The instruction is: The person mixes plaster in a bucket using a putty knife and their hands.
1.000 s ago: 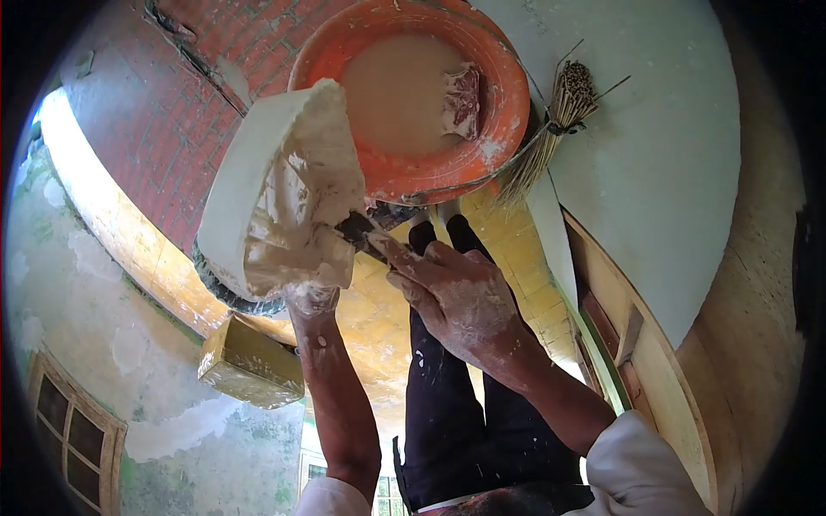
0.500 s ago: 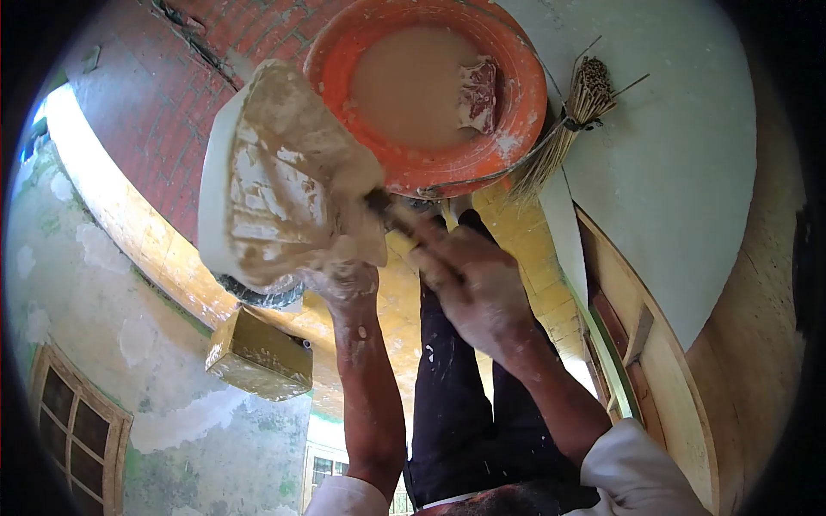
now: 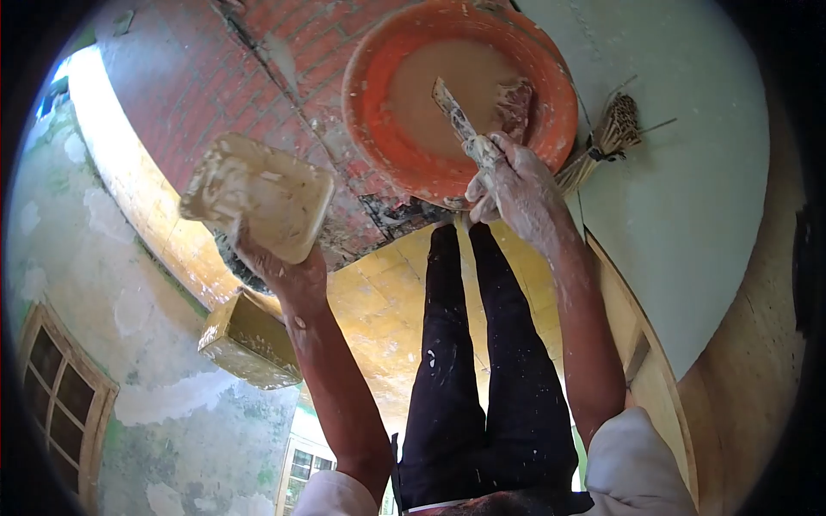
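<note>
My left hand grips the lower edge of a small, pale plastic tub smeared inside with wet plaster. The tub is tilted, its coated inside facing me. In my right hand is a putty knife, its plaster-crusted blade pointing up and away over the basin. Below the knife stands a wide orange basin of cloudy brown water. A reddish, white-smeared block rests in the water against the basin's right side.
A bundle of thin sticks, like a broom, lies right of the basin on a pale board. Red brick-patterned flooring spreads behind the tub. A yellowish box sits at left, near a patchy green wall.
The tub has moved away from my face and turned, showing its inside differently. My right hand has gone from beside the tub to over the basin, knife raised.
</note>
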Action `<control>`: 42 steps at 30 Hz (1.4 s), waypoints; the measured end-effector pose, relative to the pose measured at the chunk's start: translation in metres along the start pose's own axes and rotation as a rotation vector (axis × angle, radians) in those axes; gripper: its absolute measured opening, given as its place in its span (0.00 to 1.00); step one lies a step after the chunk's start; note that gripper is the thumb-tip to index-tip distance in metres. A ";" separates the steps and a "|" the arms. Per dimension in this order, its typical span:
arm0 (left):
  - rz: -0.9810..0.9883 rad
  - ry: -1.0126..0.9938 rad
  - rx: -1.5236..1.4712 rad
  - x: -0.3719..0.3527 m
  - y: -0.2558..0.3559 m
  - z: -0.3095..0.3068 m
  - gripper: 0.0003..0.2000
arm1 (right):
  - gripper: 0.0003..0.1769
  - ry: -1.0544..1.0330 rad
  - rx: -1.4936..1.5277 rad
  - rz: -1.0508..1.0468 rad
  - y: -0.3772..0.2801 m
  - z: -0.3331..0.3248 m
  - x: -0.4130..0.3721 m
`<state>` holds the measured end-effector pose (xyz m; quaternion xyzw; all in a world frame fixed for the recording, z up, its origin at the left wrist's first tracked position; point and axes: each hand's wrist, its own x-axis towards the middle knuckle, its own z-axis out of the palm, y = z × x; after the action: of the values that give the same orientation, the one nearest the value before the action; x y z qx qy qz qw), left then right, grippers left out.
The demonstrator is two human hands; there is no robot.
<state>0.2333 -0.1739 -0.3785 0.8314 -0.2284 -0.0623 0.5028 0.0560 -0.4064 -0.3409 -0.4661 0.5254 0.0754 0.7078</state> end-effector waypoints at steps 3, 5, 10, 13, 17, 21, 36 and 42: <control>-0.738 0.061 -0.866 0.023 -0.004 -0.002 0.18 | 0.17 -0.035 -0.048 0.045 -0.004 -0.006 0.001; -0.621 -0.142 -0.425 0.024 -0.034 -0.009 0.17 | 0.16 -0.022 -0.008 0.079 -0.001 -0.016 -0.012; -0.518 -0.325 0.136 0.044 -0.061 0.023 0.14 | 0.13 0.074 0.071 0.150 0.017 -0.034 -0.049; -0.443 -0.426 0.496 0.052 -0.053 0.035 0.14 | 0.15 0.109 0.055 0.240 0.033 -0.040 -0.064; -0.246 -0.350 0.677 0.048 -0.080 0.038 0.19 | 0.15 0.226 0.133 0.226 0.061 -0.042 -0.077; -0.241 -0.296 0.662 0.036 -0.087 0.037 0.37 | 0.17 0.235 0.161 0.167 0.071 -0.047 -0.099; -0.108 -0.596 0.185 0.008 0.099 0.193 0.24 | 0.14 0.311 0.170 0.137 0.052 -0.063 -0.151; -0.162 -0.969 0.164 0.027 0.076 0.225 0.35 | 0.15 0.284 0.222 0.094 0.051 -0.068 -0.151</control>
<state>0.1580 -0.3971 -0.4189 0.7588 -0.3747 -0.4620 0.2654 -0.0866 -0.3703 -0.2484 -0.3662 0.6462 -0.0165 0.6694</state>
